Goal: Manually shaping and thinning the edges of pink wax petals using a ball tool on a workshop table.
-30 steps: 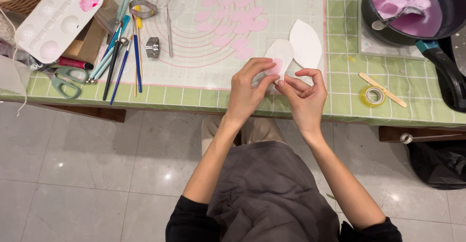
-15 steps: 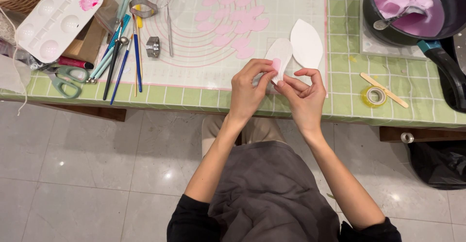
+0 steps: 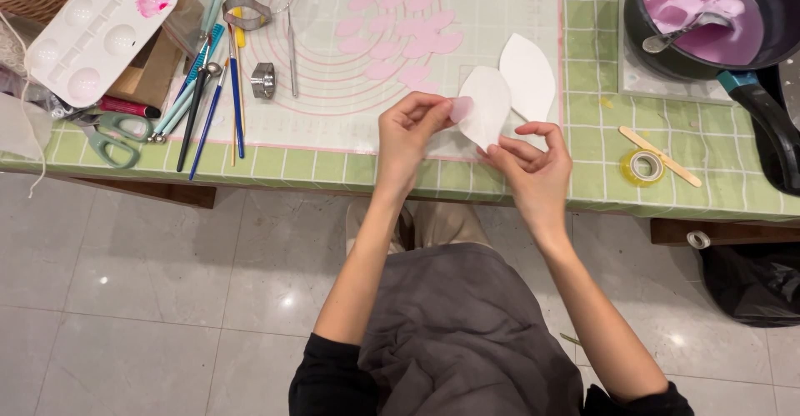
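Petal [image 3: 461, 108], a small thin pale pink oval with a soft matte look, is pinched between the thumb and fingertips of the left hand [image 3: 410, 132], just above the near edge of the table [image 3: 333, 166]. Right hand [image 3: 533, 166] hovers beside it, fingers half curled and loosely spread, holding nothing that shows. Behind the two hands lie two white leaf-shaped pads [image 3: 508, 91], smooth and pointed at both ends, on the near right part of a translucent mat [image 3: 333, 116] printed with pink rings. More pink petals [image 3: 400, 41] lie flat toward the mat's far side. Left of the mat sit thin brushes [image 3: 204, 91], a small metal ring cutter [image 3: 262, 80], green-handled scissors [image 3: 108, 137] and a white plastic palette [image 3: 100, 28] at the far left corner. At the right edge stand a dark pan [image 3: 708, 32] of glossy pink paste, a roll of tape [image 3: 643, 166] and a flat wooden stick [image 3: 658, 156].
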